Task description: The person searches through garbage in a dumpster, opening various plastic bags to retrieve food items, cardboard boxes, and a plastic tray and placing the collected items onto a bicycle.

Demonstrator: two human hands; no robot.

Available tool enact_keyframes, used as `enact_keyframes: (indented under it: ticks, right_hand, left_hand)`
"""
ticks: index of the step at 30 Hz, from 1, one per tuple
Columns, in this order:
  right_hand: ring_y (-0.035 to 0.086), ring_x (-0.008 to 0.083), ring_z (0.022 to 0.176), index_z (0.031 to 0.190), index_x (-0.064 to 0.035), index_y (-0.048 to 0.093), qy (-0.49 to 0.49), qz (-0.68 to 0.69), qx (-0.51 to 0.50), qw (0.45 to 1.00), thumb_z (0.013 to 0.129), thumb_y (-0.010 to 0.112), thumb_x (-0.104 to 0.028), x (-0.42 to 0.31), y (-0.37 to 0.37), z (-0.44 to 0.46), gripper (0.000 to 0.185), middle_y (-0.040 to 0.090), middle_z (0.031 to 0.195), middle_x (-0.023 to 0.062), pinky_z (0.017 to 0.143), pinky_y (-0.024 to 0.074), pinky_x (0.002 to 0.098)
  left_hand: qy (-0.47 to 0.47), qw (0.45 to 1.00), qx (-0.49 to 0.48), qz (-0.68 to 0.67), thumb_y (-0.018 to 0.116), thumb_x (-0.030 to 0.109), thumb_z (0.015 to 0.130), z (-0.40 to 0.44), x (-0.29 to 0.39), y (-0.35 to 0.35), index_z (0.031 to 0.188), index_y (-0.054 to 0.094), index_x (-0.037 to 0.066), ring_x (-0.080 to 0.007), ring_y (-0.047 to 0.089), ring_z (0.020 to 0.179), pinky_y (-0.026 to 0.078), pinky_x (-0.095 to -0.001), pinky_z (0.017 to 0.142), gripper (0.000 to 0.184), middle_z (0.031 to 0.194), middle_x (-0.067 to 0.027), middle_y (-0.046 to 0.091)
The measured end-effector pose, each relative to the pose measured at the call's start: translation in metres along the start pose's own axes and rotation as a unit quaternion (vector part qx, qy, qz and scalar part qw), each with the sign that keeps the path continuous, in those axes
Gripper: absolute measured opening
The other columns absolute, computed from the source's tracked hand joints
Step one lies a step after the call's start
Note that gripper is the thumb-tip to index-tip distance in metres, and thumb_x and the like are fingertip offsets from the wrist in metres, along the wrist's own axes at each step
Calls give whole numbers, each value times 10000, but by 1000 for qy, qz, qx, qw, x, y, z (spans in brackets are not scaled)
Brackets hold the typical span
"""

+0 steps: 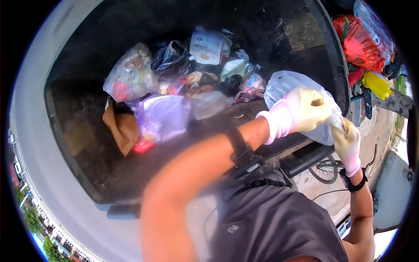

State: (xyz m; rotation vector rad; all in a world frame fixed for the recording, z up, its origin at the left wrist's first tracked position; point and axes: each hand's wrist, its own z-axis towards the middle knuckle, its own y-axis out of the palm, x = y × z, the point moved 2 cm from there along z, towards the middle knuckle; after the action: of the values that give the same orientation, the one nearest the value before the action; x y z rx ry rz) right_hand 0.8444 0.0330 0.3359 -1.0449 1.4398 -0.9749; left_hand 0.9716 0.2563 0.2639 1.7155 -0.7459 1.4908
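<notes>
A whitish translucent plastic bag (286,83) hangs at the right side of a dark open bin (244,17), near its edge. My left hand (307,110), in a cream and pink knit glove, has its fingers curled and closed on the bag's upper part. My right hand (347,142), gloved the same way, pinches the end of the bag on the right. What the bag contains is hidden. Both hands are close together, with the plastic drawn between them.
Inside the bin lie a clear bag of rubbish (133,74), a pale purple bag (162,117), brown cardboard (121,131) and a black bag (171,59). Red bags (358,43) and a yellow bag (377,85) hang outside at right. A bicycle wheel (324,172) shows beyond the edge.
</notes>
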Motion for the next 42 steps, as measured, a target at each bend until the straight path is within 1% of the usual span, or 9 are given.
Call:
enact_keyframes:
  ticks: [7,11,15,18,21,25,33,39,42]
  right_hand:
    - [700,225,1020,1182,35,715,171,188,121,960,974,670,-57,39,40,-47,232,762,1129,143,947,532,337]
    - [679,199,1032,1201,21,703,165,148,49,974,940,693,-72,32,29,-38,277,747,1133,122,971,529,343]
    - [678,191,1040,1253,14,694,233,88,25,968,921,708,-83,40,24,-49,346,751,1152,117,966,522,336]
    - [586,143,959,1150,8,663,217,102,48,970,944,691,-83,35,25,-48,227,663,1035,46,905,468,284]
    - [583,129,976,1166,10,663,218,101,51,969,965,689,-77,34,24,-52,221,663,1046,20,928,460,273]
    - [648,200,1104,1294,17,667,257,76,42,962,942,699,-130,39,18,-59,383,713,1216,105,1045,466,336]
    - [635,194,1061,1230,23,662,271,75,57,958,907,717,-120,55,13,-77,357,701,1165,90,1019,465,328]
    - [619,162,1037,1240,12,666,267,99,54,957,937,699,-111,46,19,-68,329,691,1135,61,991,463,304]
    - [602,140,984,1190,15,659,247,95,65,962,944,674,-99,37,25,-57,271,668,1043,36,944,463,285]
  left_hand:
    - [-329,932,1,149,638,360,998,-22,-236,-40,1194,806,95,-173,768,1026,587,-359,933,370,1060,-114,805]
    - [-311,931,-32,-187,663,318,1063,-27,-250,-30,1270,760,65,-217,760,1115,595,-409,982,341,1243,-90,788]
    - [-173,786,-27,-593,669,317,1083,-39,-278,-71,1390,669,62,-292,741,1141,590,-489,1012,399,1376,-143,722]
    - [-329,841,169,-394,670,387,1063,-53,-343,-124,1377,679,76,-278,740,1088,595,-454,987,443,1342,-125,742]
    - [-435,860,69,258,688,463,978,-54,-349,-142,1525,574,45,-416,696,1256,535,-472,1109,698,1422,-211,698]
    - [-391,828,156,369,708,393,955,-82,-422,-117,1662,355,65,-442,659,1311,515,-481,1138,855,1482,-234,651]
    - [-571,750,-77,325,700,174,948,-104,-435,-91,1224,799,32,-371,710,1282,581,-450,1049,325,1336,-221,746]
    - [-343,777,-286,444,647,236,1021,-119,-510,-85,1183,797,127,-249,774,1017,605,-412,861,247,1132,-88,796]
    - [-305,854,-188,377,668,203,969,-92,-457,-93,1118,798,98,-217,760,850,588,-381,694,224,1048,-73,784]
